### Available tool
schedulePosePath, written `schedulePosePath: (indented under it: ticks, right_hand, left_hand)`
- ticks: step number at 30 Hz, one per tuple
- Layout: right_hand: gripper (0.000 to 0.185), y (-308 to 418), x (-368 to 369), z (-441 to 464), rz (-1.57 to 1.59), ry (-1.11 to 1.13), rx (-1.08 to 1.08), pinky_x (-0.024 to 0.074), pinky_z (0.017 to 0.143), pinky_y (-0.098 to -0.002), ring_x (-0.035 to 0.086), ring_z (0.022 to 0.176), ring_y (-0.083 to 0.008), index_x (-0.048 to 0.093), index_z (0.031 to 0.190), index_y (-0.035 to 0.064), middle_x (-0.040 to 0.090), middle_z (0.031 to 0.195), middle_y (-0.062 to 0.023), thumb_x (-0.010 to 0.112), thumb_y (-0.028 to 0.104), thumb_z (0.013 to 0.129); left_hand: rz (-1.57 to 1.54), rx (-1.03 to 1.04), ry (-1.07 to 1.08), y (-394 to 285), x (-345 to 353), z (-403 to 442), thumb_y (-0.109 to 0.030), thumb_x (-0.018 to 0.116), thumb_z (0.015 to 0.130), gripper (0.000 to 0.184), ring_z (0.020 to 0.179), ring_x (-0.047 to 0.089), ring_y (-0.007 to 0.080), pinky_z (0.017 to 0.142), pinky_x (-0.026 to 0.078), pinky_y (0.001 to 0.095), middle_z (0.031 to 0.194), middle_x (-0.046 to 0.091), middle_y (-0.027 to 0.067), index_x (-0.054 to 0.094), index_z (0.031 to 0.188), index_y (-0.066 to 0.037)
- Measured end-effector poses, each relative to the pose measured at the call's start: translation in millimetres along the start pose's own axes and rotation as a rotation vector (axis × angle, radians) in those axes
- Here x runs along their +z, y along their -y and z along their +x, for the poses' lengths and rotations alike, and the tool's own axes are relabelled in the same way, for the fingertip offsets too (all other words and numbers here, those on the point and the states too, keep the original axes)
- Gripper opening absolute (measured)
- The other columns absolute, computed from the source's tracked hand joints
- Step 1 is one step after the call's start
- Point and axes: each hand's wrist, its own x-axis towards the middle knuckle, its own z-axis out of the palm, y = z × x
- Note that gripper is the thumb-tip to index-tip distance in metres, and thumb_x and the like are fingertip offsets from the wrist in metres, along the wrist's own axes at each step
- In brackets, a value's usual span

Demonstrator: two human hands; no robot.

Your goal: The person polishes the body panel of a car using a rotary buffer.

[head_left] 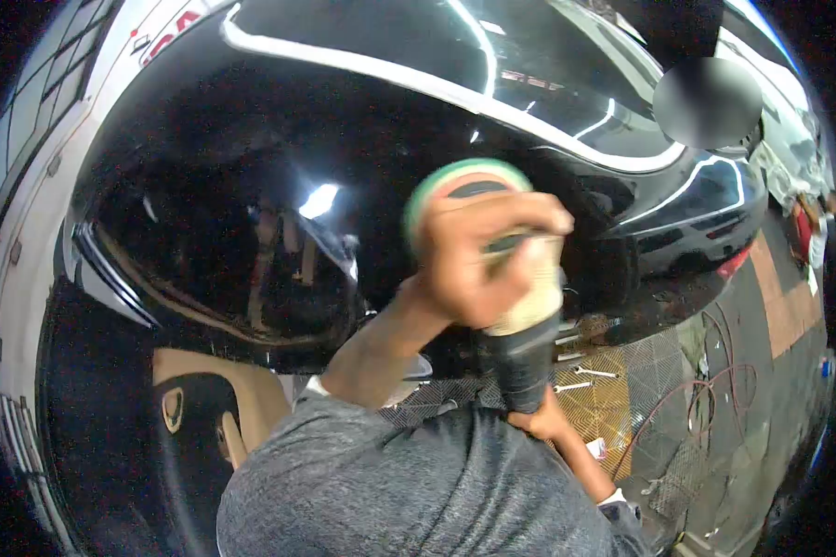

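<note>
A car polisher [527, 320] with a pale head, a dark body and a round green-edged pad [422, 200] is held against or just over the glossy black car panel [251, 139]; exact contact cannot be made out. My left hand [492, 255] is closed over the polisher's head, its fingers curled and slightly smeared by motion. Lower down, close to my grey shirt, my right hand [541, 418] grips the dark rear end of the tool. Part of the pad is hidden behind my left hand.
An open car door [218, 371] with tan trim is at lower left. White trim [390, 74] edges the window above the panel. Wrenches [596, 372] lie on a yellow floor grating [613, 395]. A reddish hose [734, 367] coils on the right. Another person [683, 32] stands at upper right.
</note>
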Motion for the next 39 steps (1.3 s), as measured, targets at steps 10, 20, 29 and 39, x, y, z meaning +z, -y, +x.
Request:
schedulePosePath:
  ticks: [10, 20, 29, 39]
  right_hand:
    - [0.073, 75, 37, 48, -0.039, 0.289, -0.375, 0.0504, 0.092, -0.0423, 0.067, 0.105, -0.0363, 0.053, 0.131, -0.0012, 0.067, 0.116, -0.0224, 0.078, 0.032, 0.071]
    - [0.064, 64, -46, -26, -0.035, -0.162, 0.062, 0.0494, 0.094, -0.0385, 0.065, 0.103, -0.0274, 0.063, 0.114, -0.0027, 0.069, 0.111, -0.02, 0.084, 0.034, 0.066]
    - [0.094, -27, -51, -24, -0.014, -0.231, 0.243, 0.0448, 0.1, -0.0418, 0.058, 0.115, -0.0318, 0.046, 0.133, -0.003, 0.06, 0.125, -0.02, 0.086, 0.033, 0.056]
    - [0.056, -2, -47, 5, -0.34, 0.158, 0.07, 0.0514, 0.089, -0.0421, 0.067, 0.095, -0.0357, 0.069, 0.102, -0.0018, 0.071, 0.096, -0.024, 0.081, 0.032, 0.059]
  left_hand:
    - [-0.025, -0.225, -0.373, -41, -118, -29, -0.022, 0.053, 0.084, 0.036, 0.083, 0.069, 0.0326, 0.079, 0.056, 0.0421, 0.093, 0.069, 0.026, 0.066, 0.096, 0.009]
    - [-0.17, -0.153, -0.106, 14, 25, 56, -0.014, 0.058, 0.081, 0.023, 0.078, 0.072, 0.0239, 0.075, 0.055, 0.0336, 0.086, 0.073, 0.0161, 0.071, 0.089, 0.002]
    - [-0.06, -0.033, -0.135, 16, 42, 27, -0.008, 0.063, 0.078, 0.013, 0.065, 0.069, 0.0235, 0.061, 0.052, 0.0321, 0.075, 0.069, 0.0152, 0.069, 0.086, 0.0]
    - [-0.127, -0.2, -0.431, -13, -26, -119, -0.021, 0.052, 0.087, 0.033, 0.087, 0.069, 0.0303, 0.082, 0.055, 0.0406, 0.098, 0.069, 0.0243, 0.064, 0.1, 0.006]
